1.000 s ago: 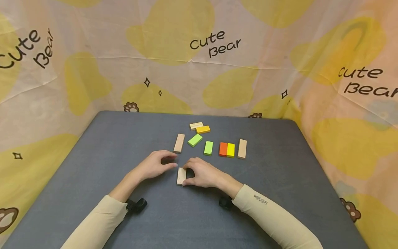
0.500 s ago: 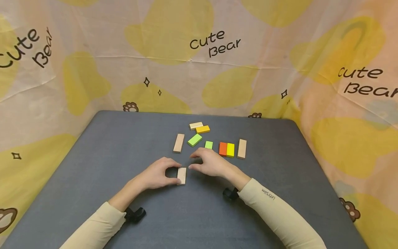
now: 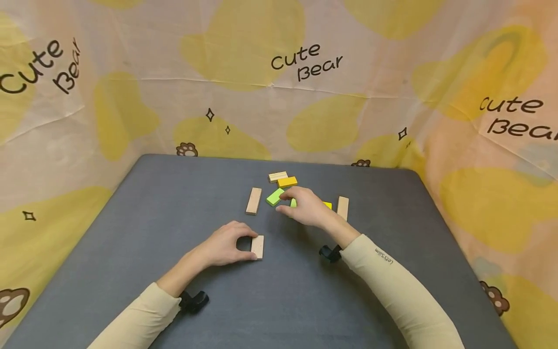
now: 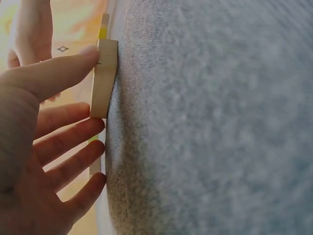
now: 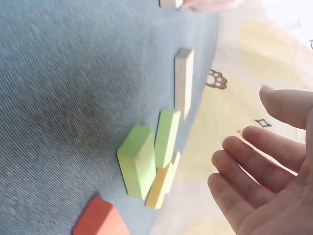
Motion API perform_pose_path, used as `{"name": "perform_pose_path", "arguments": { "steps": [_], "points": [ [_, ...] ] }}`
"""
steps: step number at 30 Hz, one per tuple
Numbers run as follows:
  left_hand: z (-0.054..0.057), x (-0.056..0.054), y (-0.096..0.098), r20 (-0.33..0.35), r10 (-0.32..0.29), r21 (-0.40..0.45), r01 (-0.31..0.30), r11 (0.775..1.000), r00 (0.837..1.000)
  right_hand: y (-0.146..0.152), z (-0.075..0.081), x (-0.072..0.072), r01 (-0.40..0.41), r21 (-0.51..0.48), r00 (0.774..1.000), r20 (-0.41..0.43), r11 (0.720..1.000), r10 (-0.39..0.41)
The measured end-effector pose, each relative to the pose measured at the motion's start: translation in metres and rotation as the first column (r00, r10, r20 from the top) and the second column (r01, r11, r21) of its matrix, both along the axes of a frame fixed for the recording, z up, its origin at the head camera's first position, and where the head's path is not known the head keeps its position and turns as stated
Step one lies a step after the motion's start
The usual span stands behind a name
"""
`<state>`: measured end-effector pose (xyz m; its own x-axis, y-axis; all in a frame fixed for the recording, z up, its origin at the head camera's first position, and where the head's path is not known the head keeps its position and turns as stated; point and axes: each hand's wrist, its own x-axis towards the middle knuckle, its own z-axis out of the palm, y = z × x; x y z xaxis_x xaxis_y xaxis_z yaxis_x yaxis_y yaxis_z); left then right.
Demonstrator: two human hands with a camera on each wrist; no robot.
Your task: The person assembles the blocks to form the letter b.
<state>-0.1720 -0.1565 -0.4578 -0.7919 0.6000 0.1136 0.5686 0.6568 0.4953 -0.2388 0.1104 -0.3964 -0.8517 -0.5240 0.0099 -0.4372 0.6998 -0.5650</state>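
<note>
My left hand (image 3: 224,245) pinches a plain wooden block (image 3: 258,247) between thumb and index finger at its two ends. The block lies flat on the grey table; the left wrist view shows the thumb on the block's near end (image 4: 107,50). My right hand (image 3: 307,206) hovers over the coloured blocks, fingers relaxed and holding nothing. Under its fingertips are a light green block (image 3: 274,197) and a second green block (image 3: 293,203), partly covered by the hand. An orange-red block (image 5: 101,219) shows in the right wrist view but is hidden by the hand in the head view.
Behind the green blocks lie an orange block (image 3: 287,182) and a pale wooden block (image 3: 277,176), touching. One wooden block (image 3: 254,201) lies left of the green ones. A yellow block (image 3: 327,205) and another wooden block (image 3: 343,207) are to the right, partly covered by the right arm.
The right hand let go of the wooden block and moved forward and right to above the green blocks. The left hand came in and took hold of that wooden block.
</note>
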Motion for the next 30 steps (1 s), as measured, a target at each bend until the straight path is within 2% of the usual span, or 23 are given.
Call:
{"name": "perform_pose_path", "arguments": {
  "steps": [9, 16, 23, 30],
  "points": [
    [0.004, 0.002, 0.005, 0.017, 0.011, -0.011, -0.011, 1.000, 1.000, 0.002, 0.006, -0.020, 0.075, -0.024, 0.997, -0.013, 0.997, -0.075],
    [0.002, 0.002, 0.006, 0.019, 0.042, -0.042, -0.041, 0.998, 0.999, -0.005, 0.008, -0.039, 0.154, -0.025, 0.986, -0.062, 0.988, -0.155],
    [0.004, 0.001, 0.006, 0.020, 0.048, -0.043, -0.047, 0.998, 0.999, -0.013, 0.004, -0.060, 0.200, -0.026, 0.976, -0.089, 0.980, -0.201],
    [0.004, 0.001, 0.006, 0.027, 0.033, -0.053, -0.031, 0.998, 0.999, -0.021, -0.007, -0.078, 0.242, -0.010, 0.967, -0.084, 0.970, -0.242]
  ]
}}
